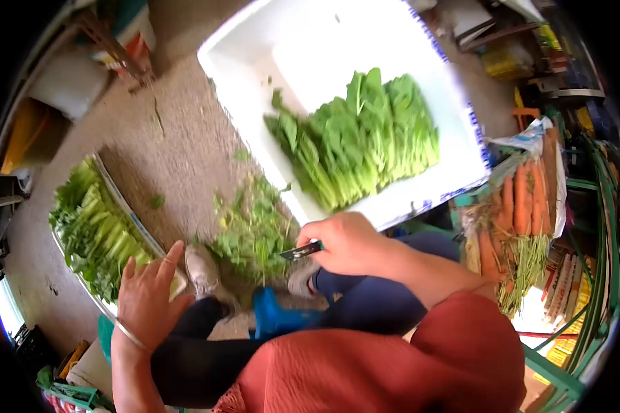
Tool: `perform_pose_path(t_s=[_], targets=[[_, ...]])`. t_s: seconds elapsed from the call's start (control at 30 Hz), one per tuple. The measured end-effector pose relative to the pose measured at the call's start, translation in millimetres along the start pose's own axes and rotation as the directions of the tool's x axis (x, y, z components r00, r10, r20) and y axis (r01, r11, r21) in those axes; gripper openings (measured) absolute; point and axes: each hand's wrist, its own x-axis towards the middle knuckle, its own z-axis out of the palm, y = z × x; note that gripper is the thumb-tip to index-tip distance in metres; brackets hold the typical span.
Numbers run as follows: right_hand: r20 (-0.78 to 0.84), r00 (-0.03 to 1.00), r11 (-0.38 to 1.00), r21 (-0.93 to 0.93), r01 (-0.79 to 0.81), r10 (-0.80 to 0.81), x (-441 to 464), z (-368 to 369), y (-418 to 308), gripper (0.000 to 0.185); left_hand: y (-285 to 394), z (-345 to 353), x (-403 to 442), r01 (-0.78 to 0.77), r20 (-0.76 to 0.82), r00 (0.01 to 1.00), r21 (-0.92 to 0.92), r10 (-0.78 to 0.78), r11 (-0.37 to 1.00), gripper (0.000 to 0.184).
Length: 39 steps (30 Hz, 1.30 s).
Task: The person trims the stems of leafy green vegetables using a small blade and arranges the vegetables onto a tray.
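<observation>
My right hand (348,241) is closed around a small knife (300,250), its short dark blade pointing left above the floor. Fingers spread, my left hand (148,292) holds nothing and hovers by the near end of a shallow white tray (125,208). Leafy green bunches with pale stalks (103,220) fill that tray. Ahead of my right hand stands a large white foam box (244,89). Bunches of leafy greens (365,138) lie side by side in its near part, leaves away from me and stems toward me.
Leaf trimmings (255,230) are heaped on the floor between my shoes. A blue plastic object (275,313) sits between my legs. To the right, carrots (523,199) rest in a green crate beside a green metal frame (565,382). A white bucket (72,82) stands upper left.
</observation>
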Motion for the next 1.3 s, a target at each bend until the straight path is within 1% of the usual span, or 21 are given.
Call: perform_pose_path(t_s=[0.03, 0.07, 0.1, 0.17, 0.2, 0.23, 0.27, 0.33, 0.4, 0.47, 0.57, 0.63, 0.7, 0.8, 0.87, 0.97, 1.03, 1.1, 1.17, 1.23, 1.3], targets=[[-0.052, 0.998, 1.000, -0.004, 0.021, -0.021, -0.9, 0.4, -1.4, 0.015, -2.4, 1.1, 1.3, 0.026, -0.057, 0.998, 0.057, -0.022, 0.998, 0.079], [-0.046, 0.998, 0.998, -0.054, -0.040, 0.038, -2.6, -1.4, -8.0, 0.015, -7.4, 2.5, 2.1, 0.032, -0.014, 0.999, 0.097, -0.031, 0.995, 0.078], [-0.094, 0.996, 0.998, -0.063, -0.016, 0.010, -4.6, 1.3, -6.6, 0.015, -21.5, 10.3, 1.8, -0.034, -0.018, 0.999, 0.090, 0.035, 0.995, 0.076], [-0.151, 0.988, 0.996, -0.094, 0.003, -0.018, -0.5, 8.1, 2.7, 0.020, -30.7, 0.4, 1.5, 0.016, 0.130, 0.991, -0.027, -0.012, 1.000, 0.077], [-0.110, 0.993, 0.995, -0.085, -0.054, 0.045, 5.2, 11.6, 9.7, 0.023, -45.3, 8.5, 7.2, -0.033, 0.104, 0.994, -0.007, 0.034, 0.999, 0.078], [-0.143, 0.990, 0.997, -0.077, 0.004, -0.015, 10.1, 17.3, 18.8, 0.027, -58.2, 16.6, 11.7, -0.126, 0.002, 0.992, 0.003, 0.126, 0.992, 0.079], [-0.148, 0.989, 0.999, -0.049, 0.011, -0.019, 17.9, 24.3, 29.0, 0.033, -52.1, 4.8, 11.3, -0.061, 0.060, 0.996, -0.011, 0.062, 0.998, 0.083], [-0.046, 0.999, 1.000, -0.025, -0.019, 0.017, 25.8, 29.2, 34.3, 0.046, -59.2, 5.2, 16.8, -0.100, 0.024, 0.995, -0.048, 0.101, 0.994, 0.089], [0.015, 0.998, 0.998, -0.042, -0.054, 0.054, 35.9, 45.9, 52.5, 0.045, -53.3, -1.8, 16.0, -0.069, 0.007, 0.998, -0.078, 0.070, 0.995, 0.091], [0.116, 0.992, 0.988, -0.152, -0.032, 0.050, 42.2, 61.2, 75.5, 0.047, -48.0, -3.1, 13.1, -0.087, -0.040, 0.996, -0.067, 0.085, 0.994, 0.091], [0.153, 0.983, 0.936, -0.349, -0.040, 0.099, 26.2, 68.2, 85.5, 0.048, -52.6, 5.6, 14.9, -0.115, -0.030, 0.993, -0.097, 0.112, 0.989, 0.091], [0.171, 0.957, 0.886, -0.443, -0.136, 0.233, 13.5, 61.7, 86.3, 0.049, -50.1, 8.8, 13.4, -0.087, 0.000, 0.996, -0.026, 0.087, 0.996, 0.091], [0.210, 0.918, 0.849, -0.490, -0.198, 0.335, 9.2, 58.6, 102.1, 0.046, -53.6, 13.4, 19.6, -0.094, -0.003, 0.996, 0.000, 0.094, 0.996, 0.091], [0.214, 0.932, 0.843, -0.519, -0.145, 0.292, -7.6, 56.6, 118.0, 0.045, -56.5, 18.0, 28.1, -0.067, 0.028, 0.997, 0.020, 0.067, 0.998, 0.091], [0.166, 0.852, 0.771, -0.535, -0.345, 0.497, -28.4, 43.8, 90.9, 0.045, -58.0, 24.2, 37.8, -0.106, 0.006, 0.994, 0.045, 0.106, 0.993, 0.091], [0.215, 0.866, 0.737, -0.637, -0.226, 0.451, -15.3, 49.8, 111.5, 0.045, -33.5, 15.4, 33.2, -0.093, 0.018, 0.996, 0.069, 0.092, 0.993, 0.091], [0.156, 0.880, 0.744, -0.610, -0.271, 0.448, -16.3, 50.3, 111.2, 0.044, -14.7, 6.8, 28.4, -0.088, 0.028, 0.996, 0.099, 0.086, 0.991, 0.089], [0.146, 0.859, 0.726, -0.613, -0.310, 0.490, -20.5, 47.0, 97.6, 0.040, 6.0, 4.1, 13.4, -0.173, -0.088, 0.979, 0.101, 0.182, 0.980, 0.085], [0.100, 0.862, 0.705, -0.625, -0.334, 0.497, -26.5, 46.3, 87.5, 0.038, 7.2, 22.9, 17.1, -0.323, -0.167, 0.944, -0.303, 0.284, 0.896, 0.084], [0.031, 0.861, 0.687, -0.618, -0.383, 0.508, -20.1, 50.7, 95.5, 0.033, 9.0, 21.3, 15.8, -0.276, 0.023, 0.958, -0.180, 0.284, 0.944, 0.084], [0.040, 0.853, 0.669, -0.640, -0.378, 0.520, -18.1, 48.1, 95.2, 0.035, -14.9, 47.8, 48.6, -0.290, -0.031, 0.956, 0.081, 0.293, 0.954, 0.083]])
